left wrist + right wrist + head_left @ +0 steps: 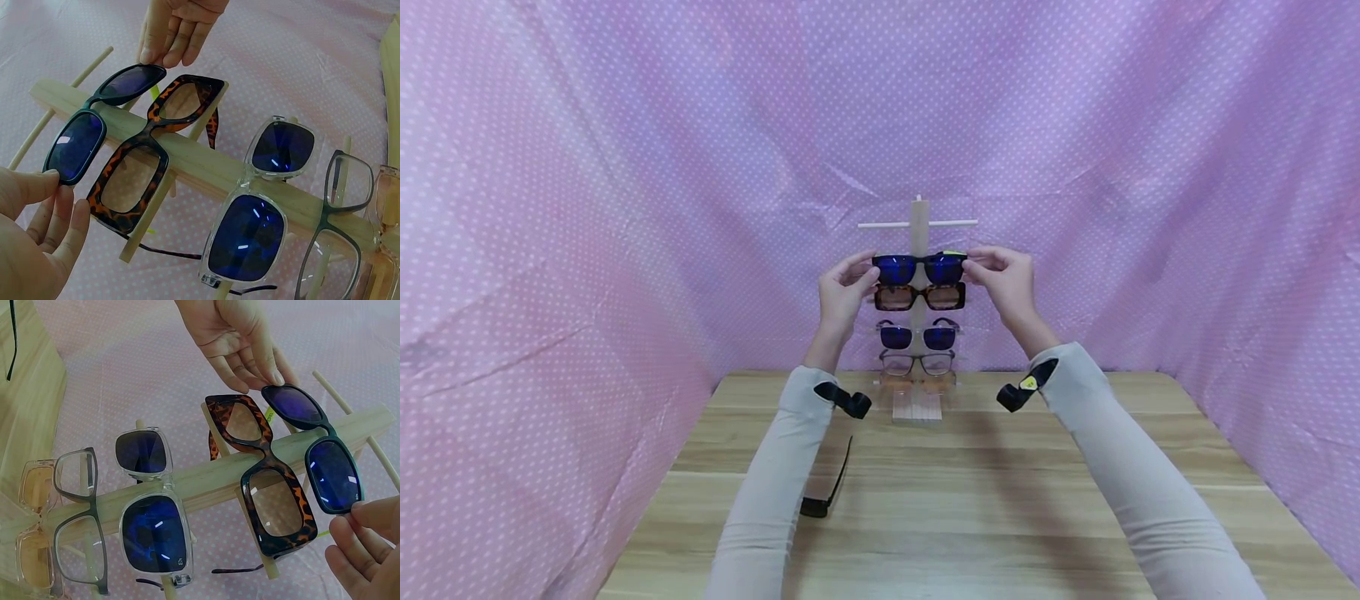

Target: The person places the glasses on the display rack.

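Dark-framed sunglasses with blue lenses (897, 269) are held at both ends, in front of the upper part of a wooden glasses stand (919, 227). My left hand (841, 302) pinches one outer corner between thumb and fingers. At the opposite corner my right hand (1011, 287) pinches the frame the same way. Just below hang tortoiseshell sunglasses (128, 181) with brown lenses, close to the held pair. Yellow-green bits of the dark pair's temples show behind the lenses. Whether that pair bears on a peg cannot be told.
Lower on the stand hang clear-framed sunglasses with blue lenses (154, 534), grey-framed glasses (80, 549) and orange-tinted glasses (34, 559). A white rod (953, 223) crosses near the stand's top. Black glasses (814, 507) lie on the wooden table (940, 533), partly behind my left sleeve. Pink dotted cloth (1075, 125) surrounds the table.
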A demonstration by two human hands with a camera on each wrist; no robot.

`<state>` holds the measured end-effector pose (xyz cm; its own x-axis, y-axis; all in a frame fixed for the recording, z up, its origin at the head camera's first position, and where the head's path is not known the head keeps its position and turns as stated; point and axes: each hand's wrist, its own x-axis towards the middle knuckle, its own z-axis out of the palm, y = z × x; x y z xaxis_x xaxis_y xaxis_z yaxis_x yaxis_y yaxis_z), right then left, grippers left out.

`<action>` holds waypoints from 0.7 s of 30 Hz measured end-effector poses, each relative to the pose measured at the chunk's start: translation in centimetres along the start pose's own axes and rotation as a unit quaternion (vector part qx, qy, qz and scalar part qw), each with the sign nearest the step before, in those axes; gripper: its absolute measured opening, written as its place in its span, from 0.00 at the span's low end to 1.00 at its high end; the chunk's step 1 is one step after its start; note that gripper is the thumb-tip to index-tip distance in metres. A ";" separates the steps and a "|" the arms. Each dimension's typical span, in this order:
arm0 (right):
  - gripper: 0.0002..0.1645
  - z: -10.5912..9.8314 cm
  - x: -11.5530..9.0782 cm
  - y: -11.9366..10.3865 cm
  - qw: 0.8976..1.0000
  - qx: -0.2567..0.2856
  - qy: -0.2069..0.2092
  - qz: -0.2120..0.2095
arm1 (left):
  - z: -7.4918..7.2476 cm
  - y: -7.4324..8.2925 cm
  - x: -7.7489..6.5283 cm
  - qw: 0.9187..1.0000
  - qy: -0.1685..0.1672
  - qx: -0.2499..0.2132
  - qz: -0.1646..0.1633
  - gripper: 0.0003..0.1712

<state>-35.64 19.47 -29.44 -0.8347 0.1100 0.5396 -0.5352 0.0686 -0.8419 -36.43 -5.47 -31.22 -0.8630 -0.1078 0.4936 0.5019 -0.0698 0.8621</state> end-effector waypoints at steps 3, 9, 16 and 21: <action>0.17 0.0 0.0 -0.1 1.000 -0.008 0.000 0.001 | -0.1 0.1 0.1 1.000 -0.004 0.007 0.006 0.18; 0.16 -0.1 0.0 -0.3 1.000 -0.031 0.003 0.002 | -0.3 -0.1 0.3 1.000 -0.011 0.012 0.011 0.19; 0.15 -0.2 -0.3 0.1 0.999 -0.039 0.007 0.000 | -0.5 -0.1 0.1 1.000 -0.018 0.019 0.009 0.21; 0.16 -0.4 -0.6 0.2 0.999 -0.033 0.002 0.004 | -0.8 -0.1 -0.5 1.000 -0.016 0.022 0.005 0.21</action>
<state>-35.17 19.78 -29.97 -0.8384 0.1147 0.5329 -0.5185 0.1335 -0.8446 -35.99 -6.19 -31.69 -0.8596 -0.0757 0.5054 0.5083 -0.0245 0.8608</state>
